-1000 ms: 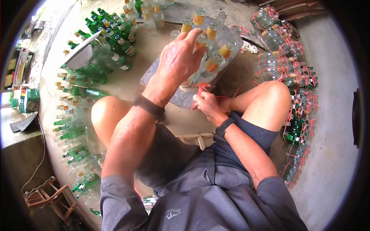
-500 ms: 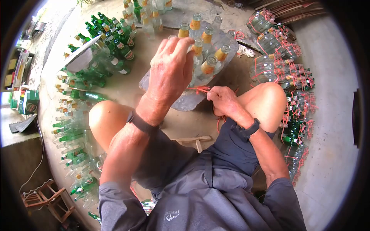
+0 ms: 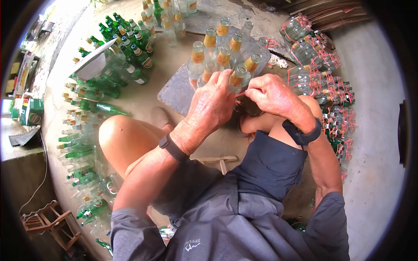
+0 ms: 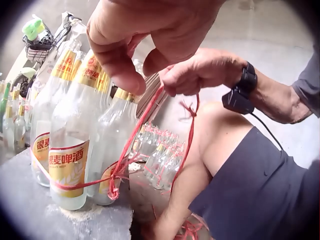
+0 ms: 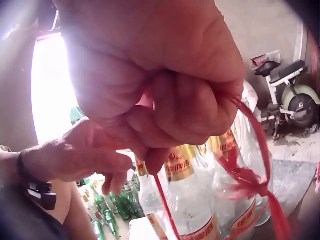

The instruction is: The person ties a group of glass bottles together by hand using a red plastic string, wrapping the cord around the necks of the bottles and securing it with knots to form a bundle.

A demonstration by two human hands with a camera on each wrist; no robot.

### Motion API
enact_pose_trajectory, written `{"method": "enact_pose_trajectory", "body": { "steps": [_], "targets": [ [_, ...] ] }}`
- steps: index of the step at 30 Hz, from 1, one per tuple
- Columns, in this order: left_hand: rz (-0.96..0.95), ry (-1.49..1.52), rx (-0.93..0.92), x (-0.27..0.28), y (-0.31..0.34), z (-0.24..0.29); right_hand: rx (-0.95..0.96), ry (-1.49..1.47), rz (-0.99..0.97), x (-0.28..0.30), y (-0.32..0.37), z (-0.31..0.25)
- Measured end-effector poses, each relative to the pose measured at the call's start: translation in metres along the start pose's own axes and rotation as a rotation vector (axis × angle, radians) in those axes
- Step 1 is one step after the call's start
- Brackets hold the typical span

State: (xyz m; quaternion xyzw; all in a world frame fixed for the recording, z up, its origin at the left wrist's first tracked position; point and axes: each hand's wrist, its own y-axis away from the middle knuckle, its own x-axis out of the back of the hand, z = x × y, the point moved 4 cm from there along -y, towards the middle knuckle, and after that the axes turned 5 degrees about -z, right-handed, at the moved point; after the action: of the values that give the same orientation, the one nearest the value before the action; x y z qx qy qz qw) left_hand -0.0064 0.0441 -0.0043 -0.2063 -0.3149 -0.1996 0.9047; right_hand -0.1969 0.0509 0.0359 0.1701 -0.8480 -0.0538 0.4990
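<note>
Clear glass beer bottles [image 3: 198,65] with gold neck labels stand in a cluster on a grey slab [image 3: 174,91]. Red plastic twine [image 4: 70,187] runs round their lower bodies, knotted at the near side, and a strand rises from the knot. My right hand [image 3: 274,98] grips that twine in curled fingers, just right of the front bottles; a knotted length [image 5: 245,182] hangs from the fist. Close beside the front bottle necks is my left hand [image 3: 209,102], its fingers loosely bent, thumb and fingertips apart in the left wrist view.
Green bottles [image 3: 135,48] crowd the floor at the left, with more bottles lying in rows below them. Bundles of bottles tied with red twine [image 3: 305,74] line the right side. A wooden stool frame [image 3: 54,222] sits at lower left. An electric scooter [image 5: 292,95] is parked behind.
My left hand has come down from over the bottle necks toward the near side. My right hand, gripping the twine, has moved up and right from low in front of the slab.
</note>
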Motion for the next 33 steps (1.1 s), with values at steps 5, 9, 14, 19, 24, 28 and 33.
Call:
{"method": "enact_pose_trajectory", "body": {
  "steps": [5, 9, 14, 19, 24, 28, 33],
  "targets": [
    [0.003, 0.090, 0.042, -0.014, -0.005, -0.006, 0.180, 0.114, 0.000, 0.029, -0.010, -0.020],
    [0.014, 0.119, 0.029, -0.023, -0.009, -0.008, 0.269, 0.202, 0.005, 0.043, -0.025, -0.029],
    [0.001, 0.160, 0.089, -0.038, -0.013, -0.012, 0.365, 0.222, 0.007, 0.047, -0.039, -0.033],
    [0.059, 0.162, 0.133, -0.044, -0.017, -0.011, 0.388, 0.233, -0.001, 0.049, -0.049, -0.031],
    [0.075, 0.165, 0.125, -0.049, -0.016, -0.011, 0.408, 0.227, 0.018, 0.050, -0.058, -0.032],
    [0.074, 0.158, 0.120, -0.053, -0.015, -0.012, 0.396, 0.248, 0.036, 0.051, -0.066, -0.028],
    [0.071, 0.165, 0.122, -0.052, -0.016, -0.012, 0.366, 0.284, 0.049, 0.054, -0.069, -0.023]
  ]
}}
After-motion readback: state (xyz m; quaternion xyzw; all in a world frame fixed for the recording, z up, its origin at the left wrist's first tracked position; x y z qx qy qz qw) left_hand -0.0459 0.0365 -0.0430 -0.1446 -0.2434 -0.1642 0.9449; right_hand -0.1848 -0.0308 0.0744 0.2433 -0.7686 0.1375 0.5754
